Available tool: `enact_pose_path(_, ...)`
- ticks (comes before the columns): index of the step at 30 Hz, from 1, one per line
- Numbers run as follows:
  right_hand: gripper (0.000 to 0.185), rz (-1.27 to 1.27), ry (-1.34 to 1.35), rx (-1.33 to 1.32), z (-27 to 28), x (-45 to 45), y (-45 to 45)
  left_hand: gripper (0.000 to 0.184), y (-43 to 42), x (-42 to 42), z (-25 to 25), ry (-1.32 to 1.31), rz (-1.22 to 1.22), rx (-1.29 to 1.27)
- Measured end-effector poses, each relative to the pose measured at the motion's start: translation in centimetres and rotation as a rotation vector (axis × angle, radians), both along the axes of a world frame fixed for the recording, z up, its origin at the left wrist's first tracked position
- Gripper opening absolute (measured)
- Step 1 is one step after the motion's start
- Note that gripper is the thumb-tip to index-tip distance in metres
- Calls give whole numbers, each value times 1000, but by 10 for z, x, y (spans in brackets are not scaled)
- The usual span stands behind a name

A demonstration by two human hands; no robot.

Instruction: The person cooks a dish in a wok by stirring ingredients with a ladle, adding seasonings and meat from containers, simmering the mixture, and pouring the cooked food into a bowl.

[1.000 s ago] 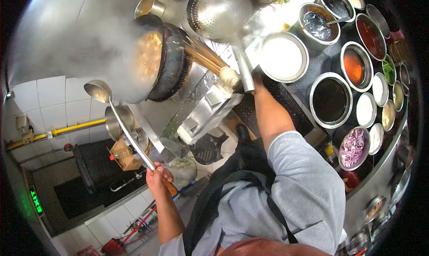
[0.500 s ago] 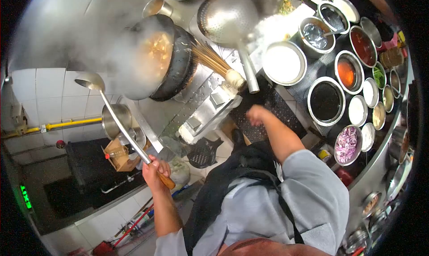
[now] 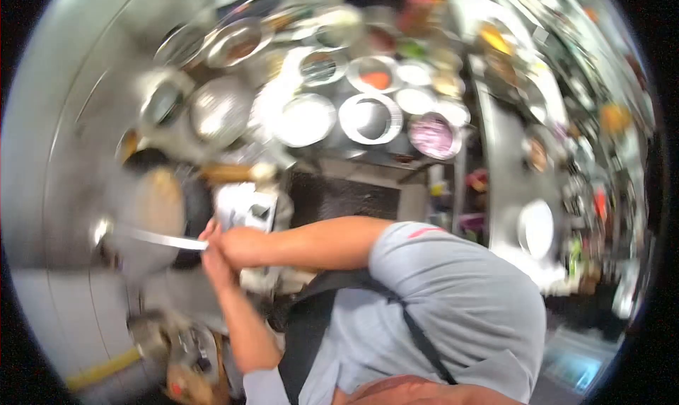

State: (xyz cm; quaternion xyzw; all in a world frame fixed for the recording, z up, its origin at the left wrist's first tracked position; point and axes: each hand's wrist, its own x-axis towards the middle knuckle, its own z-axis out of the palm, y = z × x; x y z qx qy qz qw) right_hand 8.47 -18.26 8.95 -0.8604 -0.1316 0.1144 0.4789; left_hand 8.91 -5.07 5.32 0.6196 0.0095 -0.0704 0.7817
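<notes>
The left hand (image 3: 219, 267) is closed around the ladle (image 3: 166, 240) at its handle end. The right hand (image 3: 237, 246) meets it there; blur hides whether its fingers also grasp the handle. The ladle's shaft stretches across the wok (image 3: 200, 207), its bowl out past the far side. Food (image 3: 163, 198) fills the wok. A brush (image 3: 226, 173) lies just beside it, near the strainer (image 3: 223, 111).

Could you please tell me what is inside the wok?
Inside the wok is blurred, tan food; I cannot tell which kind. The food hides the wok's bottom, haze veils the left side, and the ladle crosses in front, covering a strip.
</notes>
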Motion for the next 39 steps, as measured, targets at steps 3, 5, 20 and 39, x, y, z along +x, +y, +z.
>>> enact_pose_path(3, 34, 227, 162, 288, 13, -9, -48, 51, -8, -11, 27, 82, -48, 8)
enact_pose_path(5, 43, 219, 428, 533, 13, -48, -89, 50, 3, -27, 21, 47, -77, 74)
enact_pose_path(20, 46, -1148, 28, 882, 90, -257, -451, 37, -109, -113, -93, 20, -864, 1087)
enact_pose_path(39, 6, -1565, 194, 685, 119, -245, -789, 35, -113, -164, -180, 360, -625, 1159)
